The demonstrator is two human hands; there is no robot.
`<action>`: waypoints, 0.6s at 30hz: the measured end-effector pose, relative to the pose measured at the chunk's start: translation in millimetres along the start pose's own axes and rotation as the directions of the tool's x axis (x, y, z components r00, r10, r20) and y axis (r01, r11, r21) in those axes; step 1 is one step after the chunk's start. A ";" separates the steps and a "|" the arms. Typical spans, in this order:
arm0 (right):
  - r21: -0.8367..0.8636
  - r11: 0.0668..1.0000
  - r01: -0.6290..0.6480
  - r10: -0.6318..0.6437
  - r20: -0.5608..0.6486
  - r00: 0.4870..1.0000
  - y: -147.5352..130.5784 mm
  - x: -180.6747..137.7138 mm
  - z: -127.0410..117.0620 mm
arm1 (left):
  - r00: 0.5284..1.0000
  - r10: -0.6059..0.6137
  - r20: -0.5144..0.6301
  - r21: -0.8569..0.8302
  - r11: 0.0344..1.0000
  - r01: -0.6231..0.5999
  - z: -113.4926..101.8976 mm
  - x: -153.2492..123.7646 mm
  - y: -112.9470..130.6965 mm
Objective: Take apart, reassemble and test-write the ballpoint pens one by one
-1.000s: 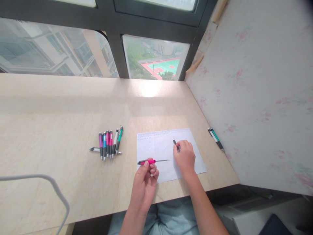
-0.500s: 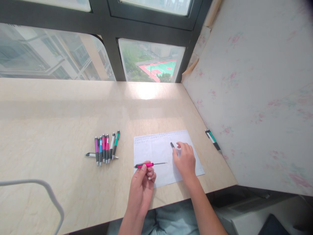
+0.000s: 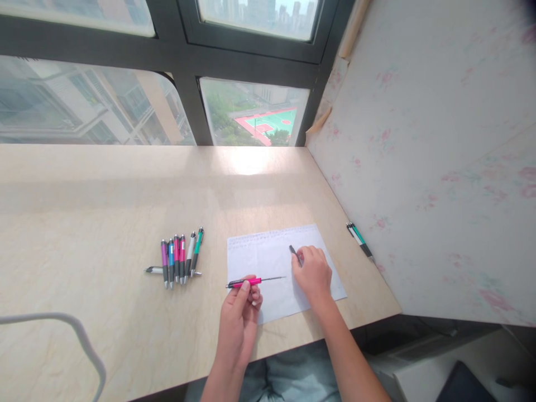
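My left hand (image 3: 242, 310) pinches a pink pen (image 3: 251, 282) by its upper barrel, level above the paper's lower left. The pen's front part is off, and its bare thin refill (image 3: 273, 278) sticks out to the right. My right hand (image 3: 313, 273) rests over the right side of the white paper (image 3: 262, 254), fingers curled around a dark pen grip section (image 3: 292, 250). Only the grip's far end shows well; the rest lies behind the fingers. Handwriting runs along the paper's top edge.
Several pens (image 3: 182, 259) in purple, blue, pink, white and green lie side by side to the left, across a white pen (image 3: 154, 270). Two more pens (image 3: 359, 241) lie against the wall (image 3: 419, 212). A grey cable (image 3: 75, 326) bends at lower left.
My right hand's fingers have closed in on the dark grip section, which was beside the thumb. My left hand still holds the pink pen. The camera view has shifted slightly.
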State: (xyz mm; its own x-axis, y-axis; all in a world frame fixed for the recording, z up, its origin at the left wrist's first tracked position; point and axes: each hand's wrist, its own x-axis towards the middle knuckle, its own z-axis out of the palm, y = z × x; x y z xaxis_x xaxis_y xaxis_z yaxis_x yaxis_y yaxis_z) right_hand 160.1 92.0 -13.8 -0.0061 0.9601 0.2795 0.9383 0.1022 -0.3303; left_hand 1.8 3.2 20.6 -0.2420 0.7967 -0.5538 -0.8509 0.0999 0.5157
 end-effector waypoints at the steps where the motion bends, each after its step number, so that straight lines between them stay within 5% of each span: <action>1: 0.001 1.000 0.002 -0.002 -0.003 1.000 -0.2 1.1 -0.2 | 1.000 -0.002 0.002 0.001 1.000 0.002 0.3 -0.5 -0.2; 18: -0.023 1.000 0.012 -0.012 -0.007 1.000 -0.5 7.6 2.5 | 1.000 -0.020 0.007 0.003 1.000 0.020 2.5 -4.0 -1.4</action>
State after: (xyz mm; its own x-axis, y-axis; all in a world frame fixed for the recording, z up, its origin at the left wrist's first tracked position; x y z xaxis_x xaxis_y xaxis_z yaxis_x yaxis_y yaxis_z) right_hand 158.7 99.9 -13.8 -0.0151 0.9568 0.2902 0.9460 0.1077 -0.3058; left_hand 5.1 1.3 23.7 -0.2219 0.7986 -0.5595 -0.8540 0.1178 0.5068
